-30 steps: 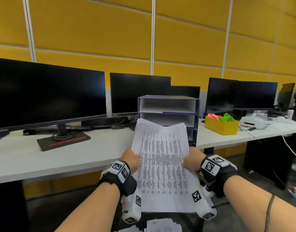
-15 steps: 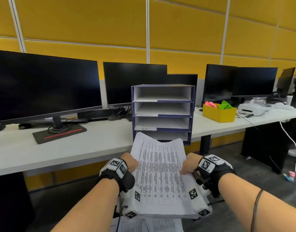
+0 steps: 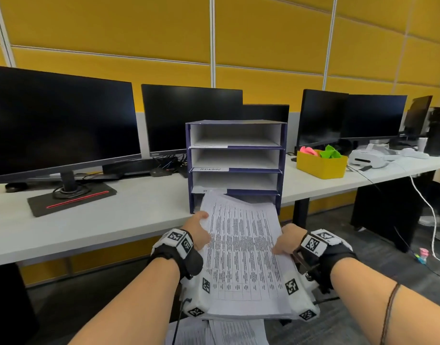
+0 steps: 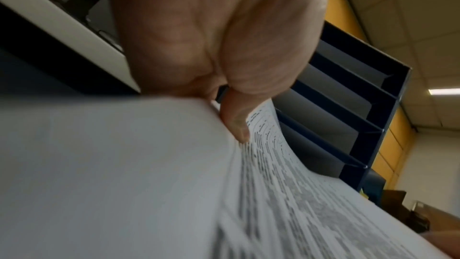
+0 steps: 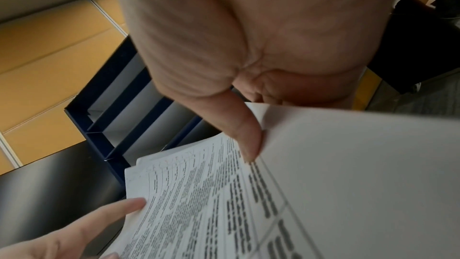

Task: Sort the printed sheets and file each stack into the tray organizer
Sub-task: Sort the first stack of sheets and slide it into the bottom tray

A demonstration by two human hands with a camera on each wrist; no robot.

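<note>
I hold a stack of printed sheets (image 3: 241, 247) by its two long sides. My left hand (image 3: 197, 231) grips the left edge, thumb on top (image 4: 236, 125). My right hand (image 3: 287, 239) grips the right edge, thumb pressed on the print (image 5: 245, 137). The stack's far end lies at the mouth of the lowest slot of the dark blue tray organizer (image 3: 235, 165), which stands on the white desk (image 3: 114, 220). The three upper slots look empty; one shelf carries a label. In the right wrist view the sheets (image 5: 199, 204) fan slightly at the far corner.
Black monitors (image 3: 59, 125) line the back of the desk on both sides of the organizer. A yellow box (image 3: 321, 165) with pink and green items and a white headset (image 3: 368, 158) lie to the right. More printed sheets (image 3: 228, 332) lie below my hands.
The stack has dropped and moved forward; its far end went from in front of the upper shelves to the lowest slot. Both hands kept their grip.
</note>
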